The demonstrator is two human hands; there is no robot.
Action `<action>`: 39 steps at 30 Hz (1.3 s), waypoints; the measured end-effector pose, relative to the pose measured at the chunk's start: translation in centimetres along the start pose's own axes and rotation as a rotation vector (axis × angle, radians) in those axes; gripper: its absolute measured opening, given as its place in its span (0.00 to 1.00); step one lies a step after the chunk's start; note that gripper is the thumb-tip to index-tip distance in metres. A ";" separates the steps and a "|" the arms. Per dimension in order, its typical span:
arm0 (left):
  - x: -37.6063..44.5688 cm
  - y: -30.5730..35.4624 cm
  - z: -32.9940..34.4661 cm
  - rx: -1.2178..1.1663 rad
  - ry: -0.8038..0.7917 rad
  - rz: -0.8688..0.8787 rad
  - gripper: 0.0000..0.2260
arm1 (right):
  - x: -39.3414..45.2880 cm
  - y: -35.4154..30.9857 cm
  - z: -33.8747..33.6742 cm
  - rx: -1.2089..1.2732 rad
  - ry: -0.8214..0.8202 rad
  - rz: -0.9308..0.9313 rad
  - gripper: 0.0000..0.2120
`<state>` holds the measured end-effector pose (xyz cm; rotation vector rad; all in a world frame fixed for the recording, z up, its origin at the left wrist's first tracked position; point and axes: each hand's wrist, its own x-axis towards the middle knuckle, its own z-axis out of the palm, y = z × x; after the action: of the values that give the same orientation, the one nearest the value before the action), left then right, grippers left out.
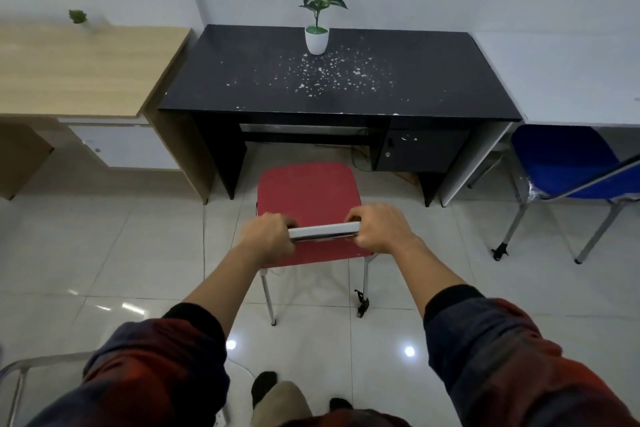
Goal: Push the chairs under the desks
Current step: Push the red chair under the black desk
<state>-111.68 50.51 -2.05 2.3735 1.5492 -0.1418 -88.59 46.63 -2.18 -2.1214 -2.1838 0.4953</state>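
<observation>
Red chair [308, 192]: on the tiled floor [138, 236], directly in front of the black surface [346, 80], facing its knee opening; front edge of the seat near the opening, not yet under it. Metal legs visible below the seat; one rear leg foot looks broken or ragged.

Backrest top rail [323, 230]: pale, seen edge-on from above, spanning between both hands.

Left hand [268, 236]: fingers curled over the left end of the backrest top rail, gripping it.

Right hand [377, 227]: fingers curled over the right end of the same rail, gripping it.

Black surface: against the wall, top scattered with white flecks; small drawer unit with a lock under its right side.

Potted plant [317, 31]: white pot, green-and-white leaves, upright at the rear centre of the black surface.

Wooden surface [79, 69]: light finish, just beside the black one on its left.

Blue chair [561, 163]: right of the black surface, seat partly beneath a white surface [571, 94]; metal legs on the floor.

Sleeves: dark red and navy, pushed up to mid-forearm.
</observation>
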 end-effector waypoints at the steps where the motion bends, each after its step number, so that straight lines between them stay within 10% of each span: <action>1: 0.2 -0.4 -0.1 -0.010 -0.003 0.003 0.14 | 0.2 -0.3 0.2 0.008 0.010 0.009 0.12; 39: 5.1 -17.1 -2.5 -0.078 0.274 0.358 0.10 | 7.2 -14.1 1.9 0.011 0.018 0.322 0.14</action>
<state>-125.29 62.10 -4.29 2.6430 1.1768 0.3277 -103.05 53.30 -1.55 -2.4730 -1.8297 0.5010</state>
